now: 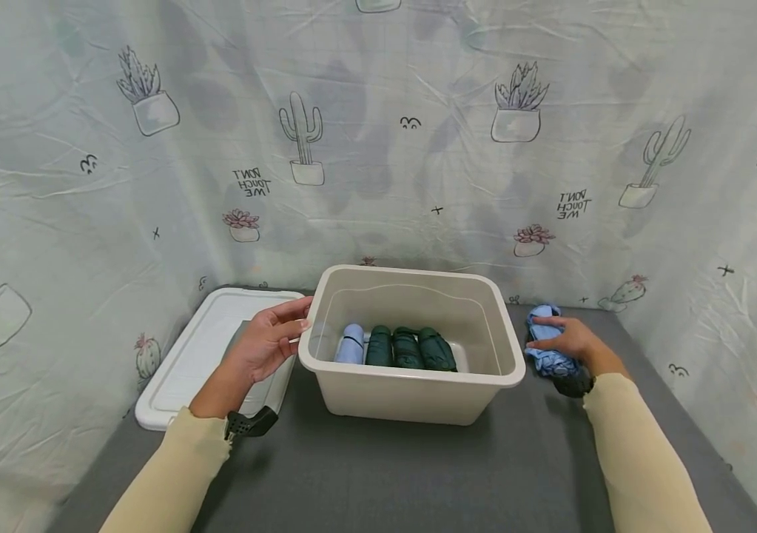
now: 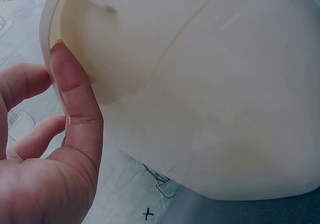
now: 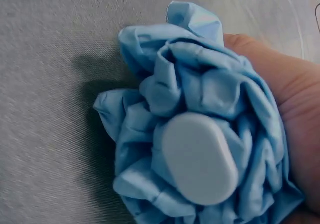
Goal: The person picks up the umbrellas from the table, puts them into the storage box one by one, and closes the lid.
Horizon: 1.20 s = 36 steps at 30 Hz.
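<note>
A beige plastic storage bin [image 1: 411, 400] stands in the middle of the table. My left hand [image 1: 260, 346] pinches its left rim, and the left wrist view shows the fingers [image 2: 77, 97] at the rim, beside the wall. To the right of the bin, my right hand [image 1: 574, 342] grips a loosely bunched blue folding umbrella [image 1: 551, 363]. Seen end-on in the right wrist view, the umbrella has crumpled cloth around a white oval end [image 3: 200, 156]. Inside the bin, a light blue rolled bundle [image 1: 350, 346] lies beside several dark green rolled bundles [image 1: 407, 349] on the bin floor.
A white lid [image 1: 198, 355] lies flat left of the bin, with a small grey patch partly hidden behind my left hand. Grey cloth [image 1: 405, 474] covers the table. Hanging sheets with cactus prints [image 1: 378, 148] enclose the back and both sides.
</note>
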Available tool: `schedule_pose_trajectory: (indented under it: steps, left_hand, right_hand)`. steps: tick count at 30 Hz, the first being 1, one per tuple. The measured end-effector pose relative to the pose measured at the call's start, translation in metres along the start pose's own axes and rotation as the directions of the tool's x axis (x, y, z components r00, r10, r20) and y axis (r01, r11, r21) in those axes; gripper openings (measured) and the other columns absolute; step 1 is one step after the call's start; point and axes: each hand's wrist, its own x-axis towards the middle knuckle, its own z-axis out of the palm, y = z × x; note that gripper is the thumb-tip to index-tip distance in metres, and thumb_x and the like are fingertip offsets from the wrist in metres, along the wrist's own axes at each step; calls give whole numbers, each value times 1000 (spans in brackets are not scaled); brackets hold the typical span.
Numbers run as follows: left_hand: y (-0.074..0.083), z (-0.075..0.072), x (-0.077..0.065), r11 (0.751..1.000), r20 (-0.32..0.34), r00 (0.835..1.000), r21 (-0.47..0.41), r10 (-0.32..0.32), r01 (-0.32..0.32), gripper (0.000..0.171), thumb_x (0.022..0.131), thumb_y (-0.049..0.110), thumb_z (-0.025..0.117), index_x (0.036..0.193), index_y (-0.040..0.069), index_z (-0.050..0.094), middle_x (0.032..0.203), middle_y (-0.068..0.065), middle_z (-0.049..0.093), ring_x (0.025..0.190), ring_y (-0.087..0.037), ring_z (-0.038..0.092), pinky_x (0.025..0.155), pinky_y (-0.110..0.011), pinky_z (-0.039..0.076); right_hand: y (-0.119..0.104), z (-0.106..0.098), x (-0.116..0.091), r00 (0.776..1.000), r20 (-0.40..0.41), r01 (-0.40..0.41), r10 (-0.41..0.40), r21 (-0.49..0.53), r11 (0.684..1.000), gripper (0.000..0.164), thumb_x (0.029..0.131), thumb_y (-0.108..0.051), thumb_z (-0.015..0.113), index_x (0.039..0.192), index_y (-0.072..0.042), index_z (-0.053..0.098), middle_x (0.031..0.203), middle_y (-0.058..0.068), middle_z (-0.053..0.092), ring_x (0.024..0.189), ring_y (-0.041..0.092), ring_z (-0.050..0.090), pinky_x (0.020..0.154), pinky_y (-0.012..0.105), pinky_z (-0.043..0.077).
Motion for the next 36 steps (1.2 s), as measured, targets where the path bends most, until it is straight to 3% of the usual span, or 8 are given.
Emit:
schedule_pose_trajectory:
  steps: [6,13,21,22,24,28,31,36]
  left_hand:
    - [0,-1,1,1000,2,1000,-7,-3,3,62,100,-2,59,157,-5,33,127,-9,62,102,-14,73,84,-32,63]
    - [1,-1,0,1000,-1,1000,-2,-4,4,62,100,-2,60,156,-5,34,126,-9,63,99,-13,73,83,-32,63]
    - [0,-2,1,1000,9,1000,5,-6,6,61,101,-2,59,157,-4,34,126,-9,62,99,-12,73,84,-33,63]
    - [0,-2,2,1000,9,1000,6,-6,6,61,101,-2,59,157,-4,34,126,-9,62,99,-12,73,85,-33,63]
    - [0,-2,2,1000,10,1000,9,-7,7,61,101,-2,59,157,-4,34,127,-9,63,99,-12,73,84,-33,63]
    - [2,-2,2,1000,10,1000,14,-7,7,61,101,-2,59,157,-4,34,127,-9,63,99,-12,73,83,-31,64]
    - [2,-1,2,1000,9,1000,16,-9,9,61,101,-1,59,157,-4,34,126,-9,63,99,-12,73,83,-31,64]
    - [2,-1,2,1000,5,1000,21,-20,20,61,101,-1,60,156,-3,35,125,-9,63,99,-12,73,84,-33,63]
  right_hand:
    - [-3,7,-14,999,-32,9,-5,105,994,94,83,-53,82,158,-15,40,167,31,5,151,59,7,115,78,20]
    - [-3,5,-23,998,-53,28,-18,181,983,99,80,-54,84,160,-17,38,170,27,1,153,57,2,113,81,17]
    - [-14,-3,-37,993,-104,74,-50,243,967,103,79,-55,84,161,-16,35,169,28,4,151,60,9,111,77,28]
    - [-16,-5,-40,992,-110,79,-53,249,965,103,80,-56,83,161,-16,34,169,29,5,151,60,11,110,76,31]
    - [-20,-9,-44,992,-115,82,-50,286,955,101,82,-55,82,161,-17,33,169,30,7,145,59,29,107,71,41]
    - [-27,-16,-52,994,-105,80,-43,384,920,94,86,-49,80,162,-22,31,168,31,10,109,41,66,89,51,61]
    - [-33,-21,-56,994,-97,83,-46,421,903,92,87,-45,80,162,-25,30,167,32,10,94,28,68,80,42,65]
    - [-44,-29,-64,993,-98,101,-66,423,900,92,90,-41,79,163,-26,27,167,33,5,107,38,62,82,46,64]
